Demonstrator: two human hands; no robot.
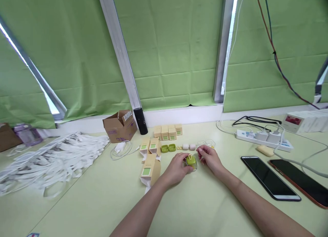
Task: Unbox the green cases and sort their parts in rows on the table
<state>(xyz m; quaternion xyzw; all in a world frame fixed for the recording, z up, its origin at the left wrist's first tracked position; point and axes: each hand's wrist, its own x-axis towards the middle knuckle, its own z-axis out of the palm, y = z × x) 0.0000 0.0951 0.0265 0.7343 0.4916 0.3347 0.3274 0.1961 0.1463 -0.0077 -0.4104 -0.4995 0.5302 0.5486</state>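
Observation:
My left hand [176,168] rests on the table with its fingers curled round a small green case [191,160] in a clear plastic shell. My right hand [209,157] hovers just to the right of it, fingers bent and pinched near the case's top; what they pinch is too small to make out. Beyond the hands lies a row of small parts: two open green cases [168,148], white and pinkish cases [189,146] and clear plastic shells [208,143]. Small tan boxes with green labels [167,132] stand behind, and one [150,170] lies by my left wrist.
Two phones [269,177] lie face up at the right, near a power strip [263,137] with chargers and cables. A cardboard box [119,126], a black cylinder [140,120] and a white charger [120,148] sit at the back. White straps [51,158] are heaped at the left.

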